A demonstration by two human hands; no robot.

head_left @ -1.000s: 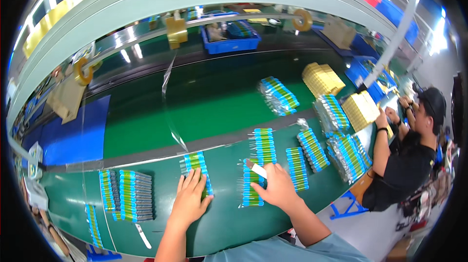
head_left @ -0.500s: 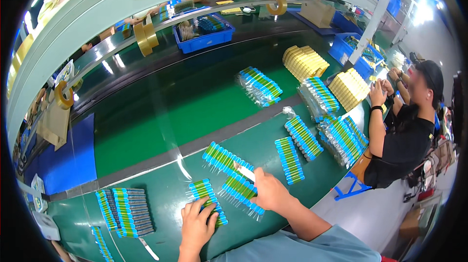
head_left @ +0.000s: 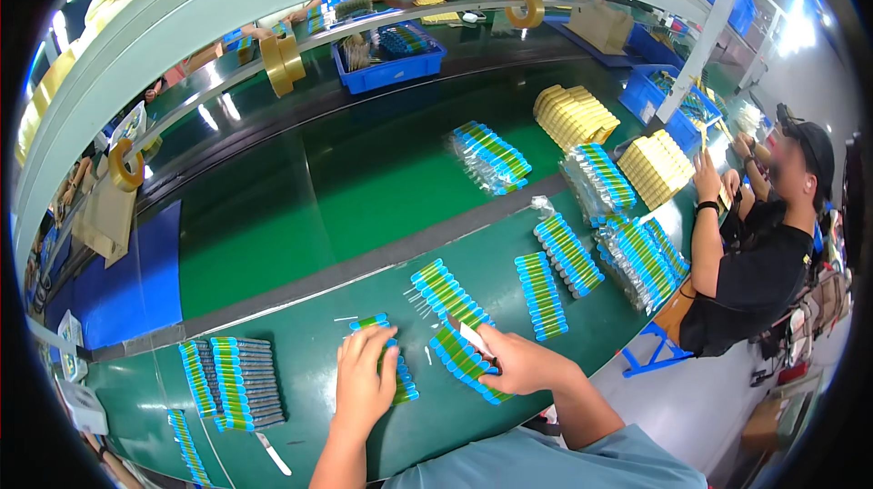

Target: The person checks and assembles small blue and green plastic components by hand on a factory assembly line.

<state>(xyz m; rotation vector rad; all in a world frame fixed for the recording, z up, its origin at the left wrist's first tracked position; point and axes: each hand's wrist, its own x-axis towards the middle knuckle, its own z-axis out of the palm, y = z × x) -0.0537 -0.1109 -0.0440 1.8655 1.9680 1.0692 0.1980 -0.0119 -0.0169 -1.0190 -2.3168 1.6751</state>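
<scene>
Tube row long axis upper-left to lower-right | right hand apparently grips it | left hand flat, spread on tubes

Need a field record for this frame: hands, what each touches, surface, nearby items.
left hand: flat on a small row of blue-capped tubes
right hand: on a bagged row of tubes, pinching a white strip
surface: green bench
left of hands: dark tube rows
right of hands: more tube rows
belt: tube bags, yellow stacks
other person: seated at right
</scene>
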